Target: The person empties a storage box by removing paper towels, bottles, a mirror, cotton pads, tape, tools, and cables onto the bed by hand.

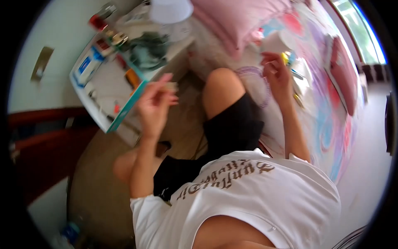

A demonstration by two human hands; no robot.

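My left hand is raised beside the teal front edge of a pulled-out white drawer. Its fingertips are pinched together, with a small pale thing at them, too blurred to name. Over the bed, my right hand hovers with its fingers loosely curled and apart, and nothing shows in them. Just beyond it are a white cylindrical thing, a yellow item and a white sheet or packet with small items on it. Inside the drawer lie a blue-and-white packet and an orange-and-black item.
A white lamp and a grey-green cloth bundle stand on the nightstand. The bed has a patterned sheet, a pink pillow and another pink cushion-like thing. My bare knee rises between the hands.
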